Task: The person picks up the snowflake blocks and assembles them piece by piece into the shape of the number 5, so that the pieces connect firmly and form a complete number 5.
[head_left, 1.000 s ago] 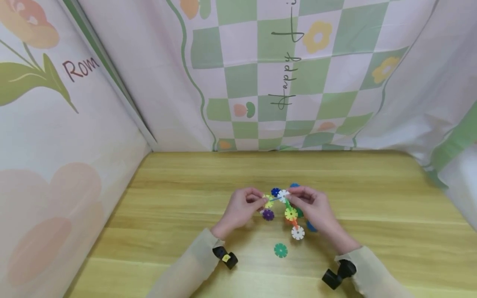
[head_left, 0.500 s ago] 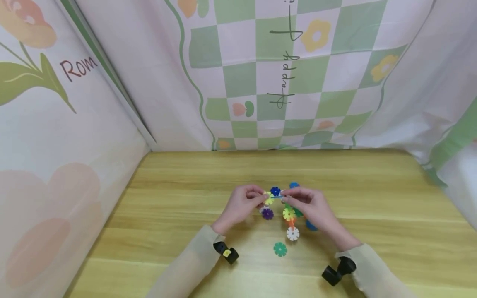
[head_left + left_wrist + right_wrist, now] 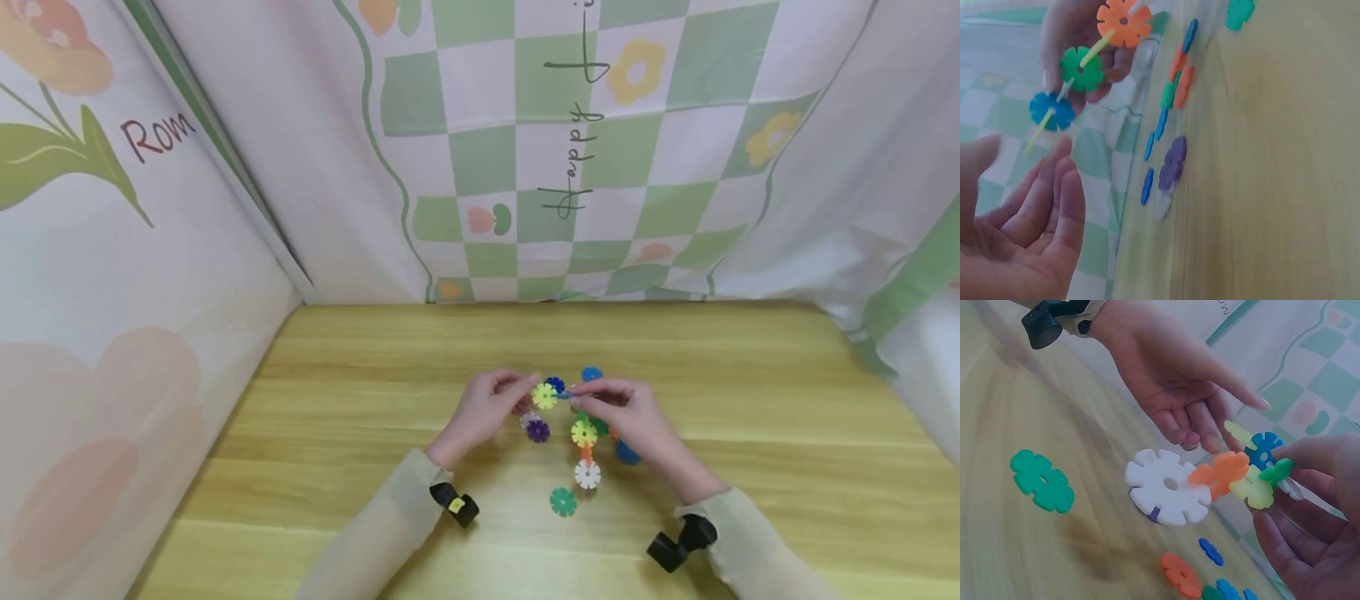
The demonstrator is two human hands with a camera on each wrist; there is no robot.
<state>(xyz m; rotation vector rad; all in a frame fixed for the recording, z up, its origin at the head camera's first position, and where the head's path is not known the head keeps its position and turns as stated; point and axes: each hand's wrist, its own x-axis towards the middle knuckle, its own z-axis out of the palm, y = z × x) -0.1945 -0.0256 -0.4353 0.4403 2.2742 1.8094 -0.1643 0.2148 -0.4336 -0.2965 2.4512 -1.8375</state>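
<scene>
My right hand (image 3: 630, 412) pinches a chain of interlocking snowflake discs above the table. In the right wrist view the chain runs from a yellow end disc (image 3: 1240, 435) through a blue disc (image 3: 1264, 448), a green disc (image 3: 1279, 472) and a lower yellow disc (image 3: 1254, 487) to an orange disc (image 3: 1225, 472) and a large white disc (image 3: 1169, 484). My left hand (image 3: 483, 417) is beside the yellow end. In the left wrist view its fingers (image 3: 1069, 212) are spread and relaxed, apart from the chain, holding nothing.
A loose green disc (image 3: 563, 502) lies on the wooden table (image 3: 360, 533) nearest me. A purple disc (image 3: 537, 431) overlaps a whitish one below my left hand. Several blue, orange and green discs lie behind and beneath my right hand. Patterned cloth (image 3: 480, 167) hangs behind the table.
My left fingers have let go of the yellow end disc and drawn slightly away from it. The right hand keeps hold of the chain, whose hanging white end has shifted left.
</scene>
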